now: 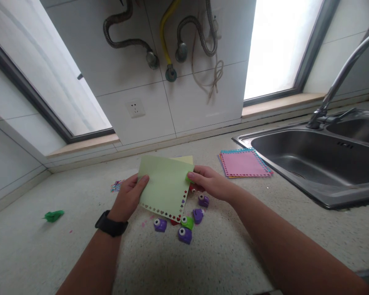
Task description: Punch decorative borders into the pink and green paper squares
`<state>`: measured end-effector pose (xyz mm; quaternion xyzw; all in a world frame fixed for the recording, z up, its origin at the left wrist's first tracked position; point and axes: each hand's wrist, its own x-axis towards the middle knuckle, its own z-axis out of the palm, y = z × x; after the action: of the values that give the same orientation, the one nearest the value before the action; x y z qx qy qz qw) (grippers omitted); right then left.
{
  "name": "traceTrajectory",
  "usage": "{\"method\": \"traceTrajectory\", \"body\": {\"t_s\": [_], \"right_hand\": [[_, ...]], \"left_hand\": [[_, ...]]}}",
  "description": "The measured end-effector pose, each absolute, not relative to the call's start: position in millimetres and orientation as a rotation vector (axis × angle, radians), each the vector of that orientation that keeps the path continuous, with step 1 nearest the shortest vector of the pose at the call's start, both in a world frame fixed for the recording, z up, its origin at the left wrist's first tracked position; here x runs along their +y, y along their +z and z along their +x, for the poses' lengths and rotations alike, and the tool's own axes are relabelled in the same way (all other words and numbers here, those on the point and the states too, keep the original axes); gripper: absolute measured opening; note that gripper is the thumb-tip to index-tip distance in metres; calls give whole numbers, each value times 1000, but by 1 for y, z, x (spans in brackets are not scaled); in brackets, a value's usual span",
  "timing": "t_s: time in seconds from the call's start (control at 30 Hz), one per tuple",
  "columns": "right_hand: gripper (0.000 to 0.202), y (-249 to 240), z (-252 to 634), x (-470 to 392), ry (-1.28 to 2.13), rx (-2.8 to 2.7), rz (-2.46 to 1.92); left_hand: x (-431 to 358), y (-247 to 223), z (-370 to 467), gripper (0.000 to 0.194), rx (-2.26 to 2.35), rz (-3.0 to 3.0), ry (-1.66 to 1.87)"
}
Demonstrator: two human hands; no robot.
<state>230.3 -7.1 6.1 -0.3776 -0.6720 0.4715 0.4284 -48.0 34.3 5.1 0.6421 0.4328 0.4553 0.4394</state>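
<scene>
A pale green sheet of paper [162, 184] is held up above the counter, with small cut-out shapes along its bottom edge and lower right side. My left hand [130, 192] grips its left edge, thumb on top. At the right edge, my right hand [210, 182] is closed on a green craft punch [189, 177], which is mostly hidden by the fingers and sits against the paper. Below lie several purple punches, among them one purple punch [185, 235] beside another green punch [187, 222]. Something red shows partly under the paper.
A stack of coloured sheets with punched borders [246, 164] lies to the right, near the steel sink [295, 164]. More pale paper [184, 159] shows behind the held sheet. Colourful scraps [116, 186] and a crumpled green piece [53, 216] lie left. The tiled wall [203, 110] stands behind.
</scene>
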Motion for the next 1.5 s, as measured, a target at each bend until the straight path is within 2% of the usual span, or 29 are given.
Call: {"method": "traceTrajectory", "body": {"t_s": [0.77,1.5], "right_hand": [[39,0,204,-11,1408,-1495,-919],[38,-9,206,-6,1336,-1511,-927]], "left_hand": [[37,4,-46,45,1062,1526,1212],[33,7,-43,45,1095,1563,1203]]}}
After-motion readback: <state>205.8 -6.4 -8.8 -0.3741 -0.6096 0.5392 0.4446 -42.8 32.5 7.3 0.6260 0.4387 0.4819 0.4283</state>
